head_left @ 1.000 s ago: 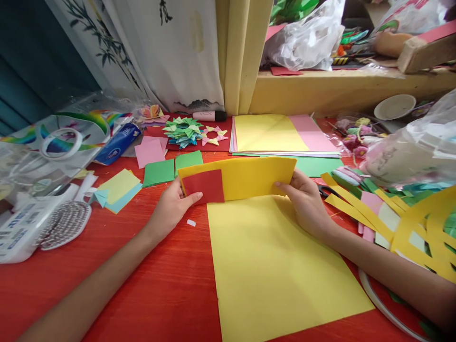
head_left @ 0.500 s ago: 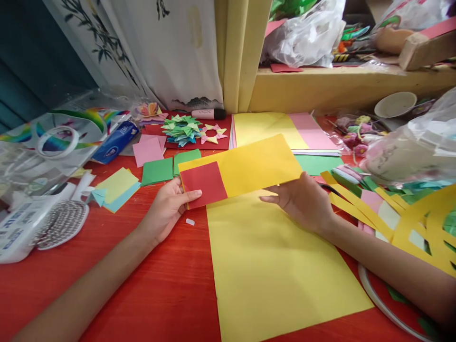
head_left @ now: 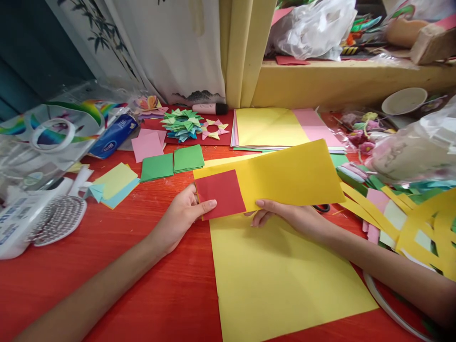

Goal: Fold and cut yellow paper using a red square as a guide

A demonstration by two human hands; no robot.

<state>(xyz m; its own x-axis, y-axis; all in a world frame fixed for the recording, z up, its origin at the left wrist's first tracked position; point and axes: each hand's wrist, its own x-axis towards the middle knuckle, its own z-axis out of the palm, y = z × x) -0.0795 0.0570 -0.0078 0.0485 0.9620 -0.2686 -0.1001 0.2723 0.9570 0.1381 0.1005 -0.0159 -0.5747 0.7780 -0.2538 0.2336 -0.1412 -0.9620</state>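
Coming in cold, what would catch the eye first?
A bright yellow strip in the left hand, a red square at its left end, the right hand at its lower edge. Beneath, a large pale yellow sheet. Farther back, a green paper ring sits beside a smaller pink-and-yellow one.

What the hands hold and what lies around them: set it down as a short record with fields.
Left hand: holds red square against left end of yellow strip, thumb in front
Right hand: thumb at the strip's lower edge; whether it pinches is unclear
Strip: tilted, right end higher in view
Beneath: large yellow sheet on red table
Beyond: green squares, paper stack, marker
Far left: hairbrush
Far right: yellow cutouts
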